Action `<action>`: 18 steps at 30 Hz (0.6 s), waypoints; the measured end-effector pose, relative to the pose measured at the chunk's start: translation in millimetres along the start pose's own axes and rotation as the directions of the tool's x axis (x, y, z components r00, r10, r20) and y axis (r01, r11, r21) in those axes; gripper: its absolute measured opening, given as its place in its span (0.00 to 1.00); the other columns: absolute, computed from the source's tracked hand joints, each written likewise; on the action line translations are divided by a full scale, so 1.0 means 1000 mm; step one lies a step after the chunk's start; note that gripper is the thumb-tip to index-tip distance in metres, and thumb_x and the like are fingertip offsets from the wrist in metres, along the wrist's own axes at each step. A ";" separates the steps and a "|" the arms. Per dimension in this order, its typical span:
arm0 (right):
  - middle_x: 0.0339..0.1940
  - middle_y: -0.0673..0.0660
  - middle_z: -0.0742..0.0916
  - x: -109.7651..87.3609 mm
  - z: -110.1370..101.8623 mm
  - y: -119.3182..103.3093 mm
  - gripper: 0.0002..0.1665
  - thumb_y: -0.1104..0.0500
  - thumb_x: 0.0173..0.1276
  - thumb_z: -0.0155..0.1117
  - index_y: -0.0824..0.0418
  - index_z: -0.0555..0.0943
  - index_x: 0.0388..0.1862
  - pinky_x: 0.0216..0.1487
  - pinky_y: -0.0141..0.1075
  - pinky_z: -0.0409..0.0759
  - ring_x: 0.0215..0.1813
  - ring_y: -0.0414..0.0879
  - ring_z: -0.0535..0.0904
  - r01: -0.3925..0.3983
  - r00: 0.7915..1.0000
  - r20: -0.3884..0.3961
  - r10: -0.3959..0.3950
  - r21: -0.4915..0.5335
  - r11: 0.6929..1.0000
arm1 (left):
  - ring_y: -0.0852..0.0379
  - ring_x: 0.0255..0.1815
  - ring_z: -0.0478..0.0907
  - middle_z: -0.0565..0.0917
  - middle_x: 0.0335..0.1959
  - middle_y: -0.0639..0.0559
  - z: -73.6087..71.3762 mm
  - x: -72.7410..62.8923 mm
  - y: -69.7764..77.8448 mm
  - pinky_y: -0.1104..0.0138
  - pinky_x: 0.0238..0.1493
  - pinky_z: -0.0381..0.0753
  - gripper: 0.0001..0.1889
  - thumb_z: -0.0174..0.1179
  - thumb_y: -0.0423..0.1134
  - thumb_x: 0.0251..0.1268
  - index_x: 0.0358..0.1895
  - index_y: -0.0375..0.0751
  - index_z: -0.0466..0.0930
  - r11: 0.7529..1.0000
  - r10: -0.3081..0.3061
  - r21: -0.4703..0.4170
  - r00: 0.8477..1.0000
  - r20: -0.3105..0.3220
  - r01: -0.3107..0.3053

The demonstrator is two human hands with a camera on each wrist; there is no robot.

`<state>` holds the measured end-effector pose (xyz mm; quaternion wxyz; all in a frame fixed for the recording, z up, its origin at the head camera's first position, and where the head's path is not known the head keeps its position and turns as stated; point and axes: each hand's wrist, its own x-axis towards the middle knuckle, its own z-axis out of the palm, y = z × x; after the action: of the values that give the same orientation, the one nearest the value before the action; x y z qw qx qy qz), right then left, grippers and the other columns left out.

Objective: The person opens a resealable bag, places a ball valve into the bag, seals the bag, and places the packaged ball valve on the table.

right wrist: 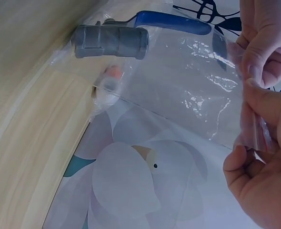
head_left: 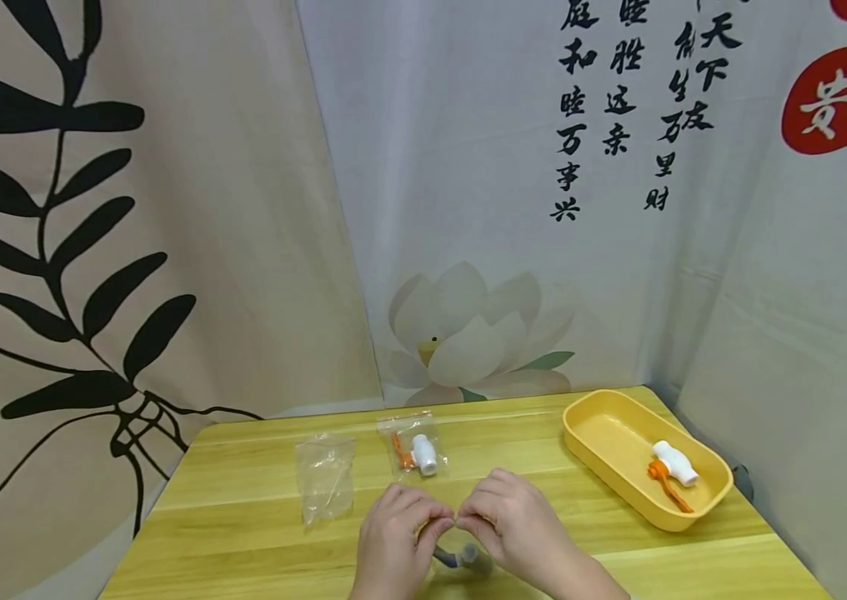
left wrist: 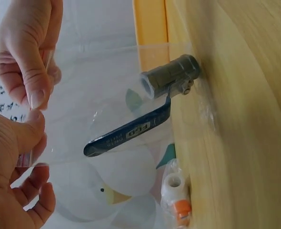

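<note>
A ball valve [left wrist: 171,76] with a grey body and a dark blue lever handle [left wrist: 131,131] lies inside a clear zip bag [left wrist: 78,95]. Both hands hold this bag by its zip edge, near the front of the table. My left hand [head_left: 399,537] pinches one part of the edge between thumb and fingers. Right beside it, thumb tips meeting, my right hand [head_left: 517,525] pinches the other part. The valve hangs at the far end of the bag, close to the tabletop. In the head view the hands cover most of the bag, and only the grey valve [head_left: 468,553] shows between them.
On the wooden table [head_left: 243,517], a flat clear bag [head_left: 324,479] lies left of another bag holding a white valve [head_left: 423,454] with an orange handle. A yellow tray [head_left: 592,457] at the right contains a white-and-orange valve [head_left: 674,464]. Printed curtains [head_left: 513,167] hang behind.
</note>
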<state>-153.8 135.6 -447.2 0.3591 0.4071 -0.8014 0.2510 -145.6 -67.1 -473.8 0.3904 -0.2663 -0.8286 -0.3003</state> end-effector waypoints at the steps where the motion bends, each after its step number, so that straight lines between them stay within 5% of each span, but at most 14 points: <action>1: 0.30 0.39 0.89 0.000 0.000 0.000 0.09 0.57 0.59 0.84 0.48 0.88 0.30 0.39 0.18 0.74 0.34 0.33 0.78 0.003 1.000 -0.001 -0.003 0.000 1.000 | 0.70 0.36 0.77 0.87 0.31 0.70 0.001 0.000 0.000 0.80 0.39 0.75 0.10 0.83 0.40 0.48 0.29 0.56 0.89 1.000 0.013 0.002 1.000 -0.011 -0.013; 8: 0.31 0.39 0.89 0.000 0.000 -0.001 0.10 0.58 0.59 0.84 0.49 0.88 0.32 0.39 0.19 0.74 0.35 0.33 0.78 -0.008 1.000 0.018 0.008 -0.006 1.000 | 0.68 0.36 0.78 0.86 0.31 0.68 0.002 0.001 -0.001 0.78 0.42 0.75 0.11 0.82 0.38 0.50 0.29 0.55 0.87 0.996 0.086 0.030 0.996 -0.037 -0.084; 18: 0.31 0.40 0.89 0.000 0.002 -0.002 0.10 0.56 0.58 0.84 0.49 0.87 0.32 0.40 0.22 0.76 0.35 0.34 0.79 0.002 1.000 0.000 -0.002 -0.066 0.998 | 0.70 0.35 0.76 0.85 0.30 0.69 0.001 0.000 0.000 0.79 0.38 0.73 0.10 0.82 0.40 0.52 0.29 0.56 0.88 0.997 0.060 0.042 0.998 -0.037 -0.059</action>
<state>-152.7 133.4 -448.0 0.3727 0.3957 -0.8089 0.2242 -146.1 -66.3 -474.4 0.4202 -0.2769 -0.8187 -0.2766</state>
